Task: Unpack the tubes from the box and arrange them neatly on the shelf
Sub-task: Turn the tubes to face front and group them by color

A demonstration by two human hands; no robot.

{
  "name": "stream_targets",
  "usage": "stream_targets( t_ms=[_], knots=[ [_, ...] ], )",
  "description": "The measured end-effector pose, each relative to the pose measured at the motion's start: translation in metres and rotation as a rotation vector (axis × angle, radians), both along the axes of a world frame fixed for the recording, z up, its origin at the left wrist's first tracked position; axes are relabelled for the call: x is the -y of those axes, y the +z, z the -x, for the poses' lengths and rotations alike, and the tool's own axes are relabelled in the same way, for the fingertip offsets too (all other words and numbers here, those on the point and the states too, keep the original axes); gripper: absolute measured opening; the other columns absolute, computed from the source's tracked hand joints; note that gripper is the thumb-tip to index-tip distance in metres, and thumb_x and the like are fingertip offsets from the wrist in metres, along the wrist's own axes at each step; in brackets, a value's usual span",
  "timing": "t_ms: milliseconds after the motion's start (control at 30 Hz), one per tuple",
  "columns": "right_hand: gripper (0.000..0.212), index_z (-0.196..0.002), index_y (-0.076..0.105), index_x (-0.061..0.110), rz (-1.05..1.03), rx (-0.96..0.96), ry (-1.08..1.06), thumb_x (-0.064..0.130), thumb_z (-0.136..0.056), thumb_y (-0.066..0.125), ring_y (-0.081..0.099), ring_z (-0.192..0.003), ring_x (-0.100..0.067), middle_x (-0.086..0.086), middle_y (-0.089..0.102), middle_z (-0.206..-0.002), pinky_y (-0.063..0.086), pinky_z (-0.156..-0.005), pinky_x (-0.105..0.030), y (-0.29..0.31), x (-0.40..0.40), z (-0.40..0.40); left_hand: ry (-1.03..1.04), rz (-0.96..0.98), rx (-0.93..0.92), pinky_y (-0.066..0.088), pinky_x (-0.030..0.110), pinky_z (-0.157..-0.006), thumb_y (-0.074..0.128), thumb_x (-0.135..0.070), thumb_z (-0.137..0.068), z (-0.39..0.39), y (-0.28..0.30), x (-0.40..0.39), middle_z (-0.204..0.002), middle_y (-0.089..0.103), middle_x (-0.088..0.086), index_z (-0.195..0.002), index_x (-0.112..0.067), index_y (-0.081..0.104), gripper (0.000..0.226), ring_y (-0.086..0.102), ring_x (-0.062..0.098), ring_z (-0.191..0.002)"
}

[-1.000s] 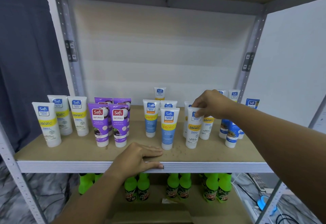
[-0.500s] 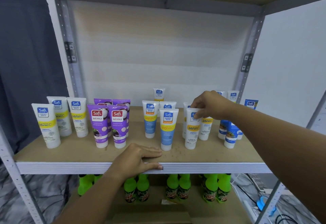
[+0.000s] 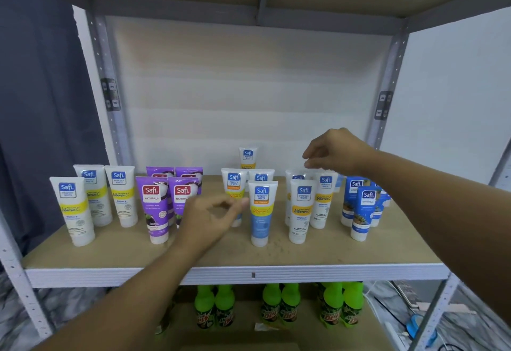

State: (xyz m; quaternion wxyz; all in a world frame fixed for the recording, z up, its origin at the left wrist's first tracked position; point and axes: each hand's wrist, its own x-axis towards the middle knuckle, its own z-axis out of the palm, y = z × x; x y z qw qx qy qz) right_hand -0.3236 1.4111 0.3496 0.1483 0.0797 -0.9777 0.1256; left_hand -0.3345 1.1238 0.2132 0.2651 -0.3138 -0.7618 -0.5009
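Above the shelf (image 3: pixel 276 256), left hand (image 3: pixel 210 218) blurred, fingers loosely curled, empty, right hand (image 3: pixel 334 151) relaxed over tubes (image 3: pixel 301 209).

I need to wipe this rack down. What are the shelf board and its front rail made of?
The tan shelf board looks like matte, unlaminated particleboard or MDF: flat, faintly speckled. The pale grey front rail looks like painted metal, ribbed with a soft sheen, though coated plastic can't be excluded.

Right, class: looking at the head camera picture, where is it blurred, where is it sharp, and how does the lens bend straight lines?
Head view: the left hand is smeared by motion blur, the right hand is softer-edged too; front tube labels such as the blue-bodied tube read sharply; the wide lens splays the shelf posts outward; lighting is even and soft, without glare.
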Motion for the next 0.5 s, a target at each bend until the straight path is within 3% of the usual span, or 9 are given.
stream_targets(
  t_ms=[67, 167, 267, 333, 400, 500],
  knots=[
    [0.023, -0.103, 0.073, 0.018, 0.001, -0.017, -0.021, 0.027, -0.082, 0.075, 0.067, -0.079, -0.004, 0.003, 0.075, -0.090, 0.050, -0.074, -0.014, 0.011, -0.006, 0.004, 0.020, -0.059, -0.041, 0.053, 0.027, -0.070, 0.073, -0.022, -0.089, 0.015, 0.036, -0.008, -0.068, 0.070, -0.008, -0.070, -0.012, 0.072, 0.022, 0.066, 0.008, -0.067],
    [0.022, -0.104, 0.073, 0.017, 0.010, -0.033, -0.064, 0.023, -0.082, 0.075, 0.067, -0.084, -0.008, 0.002, 0.074, -0.093, 0.046, -0.071, -0.013, 0.025, -0.019, 0.014, 0.008, 0.012, -0.059, 0.054, 0.022, -0.076, 0.071, -0.026, -0.090, 0.041, 0.086, -0.023, -0.072, 0.072, -0.006, -0.074, -0.013, 0.071, 0.021, 0.069, 0.009, -0.074],
    [0.023, -0.104, 0.073, 0.017, 0.028, -0.003, -0.118, 0.018, -0.081, 0.077, 0.067, -0.087, -0.013, 0.000, 0.073, -0.095, 0.051, -0.076, -0.021, 0.033, -0.034, 0.032, -0.006, 0.156, 0.002, 0.051, 0.013, -0.080, 0.071, -0.022, -0.090, 0.074, 0.117, -0.043, -0.082, 0.074, -0.007, -0.083, -0.014, 0.074, 0.011, 0.069, 0.004, -0.084],
    [0.023, -0.103, 0.073, 0.016, 0.008, 0.018, -0.140, 0.013, -0.080, 0.078, 0.069, -0.088, -0.015, -0.001, 0.073, -0.095, 0.055, -0.084, -0.028, 0.034, -0.046, 0.047, 0.013, 0.294, 0.028, 0.051, 0.016, -0.084, 0.070, -0.021, -0.090, 0.103, 0.128, -0.055, -0.091, 0.075, -0.008, -0.090, -0.016, 0.076, 0.007, 0.067, 0.004, -0.091],
    [0.024, -0.102, 0.073, 0.013, -0.036, 0.026, -0.142, 0.010, -0.078, 0.078, 0.069, -0.090, -0.017, -0.003, 0.074, -0.094, 0.055, -0.088, -0.032, 0.032, -0.060, 0.064, 0.031, 0.428, 0.034, 0.051, 0.022, -0.089, 0.072, -0.021, -0.089, 0.133, 0.132, -0.064, -0.101, 0.075, -0.004, -0.099, -0.016, 0.076, 0.013, 0.066, 0.008, -0.098],
    [0.026, -0.105, 0.073, 0.010, -0.152, 0.033, -0.158, 0.013, -0.079, 0.078, 0.065, -0.099, -0.020, -0.004, 0.072, -0.101, 0.049, -0.091, -0.028, 0.024, -0.084, 0.091, 0.081, 0.587, 0.099, 0.042, 0.019, -0.087, 0.073, -0.025, -0.088, 0.171, 0.133, -0.076, -0.118, 0.070, -0.001, -0.114, -0.017, 0.072, 0.027, 0.062, 0.012, -0.108]
  ],
)
